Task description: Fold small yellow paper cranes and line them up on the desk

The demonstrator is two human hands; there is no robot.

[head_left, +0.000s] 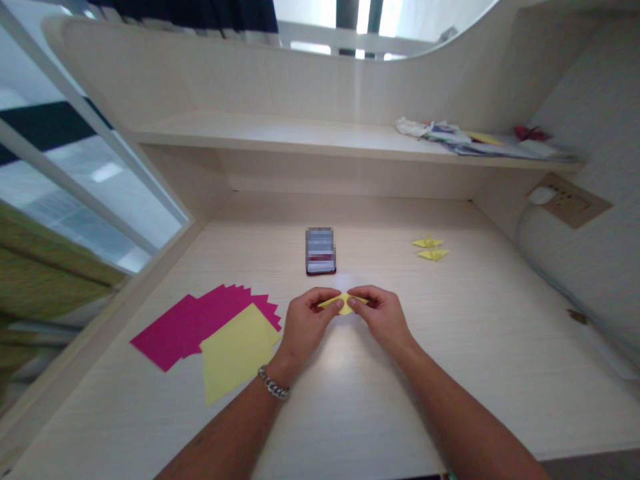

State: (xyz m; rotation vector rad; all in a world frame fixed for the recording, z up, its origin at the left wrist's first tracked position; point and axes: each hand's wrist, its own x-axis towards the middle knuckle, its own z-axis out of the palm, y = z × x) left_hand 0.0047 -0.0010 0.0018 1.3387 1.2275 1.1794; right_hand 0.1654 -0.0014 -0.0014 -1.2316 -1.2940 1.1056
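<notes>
Between both hands is a small folded yellow paper [345, 305], held just above or on the desk. My left hand [309, 322], with a chain bracelet [273, 384] at the wrist, pinches its left side between thumb and fingers. On the other side, my right hand [383, 312] grips it the same way, thumb in front. The fingers cover much of the paper, so its full shape is hidden. Left of my left hand lie a yellow paper sheet [237, 353] and a fan of magenta paper sheets [200, 327]. Two folded yellow paper figures [433, 255] rest at the far right.
A phone [321, 251] with a lit screen lies beyond my hands on the desk [350, 420]. Papers and crumpled wrapping [440, 132] sit on the shelf [280, 141] above. A white plug [543, 195] with a cable is in the right wall socket.
</notes>
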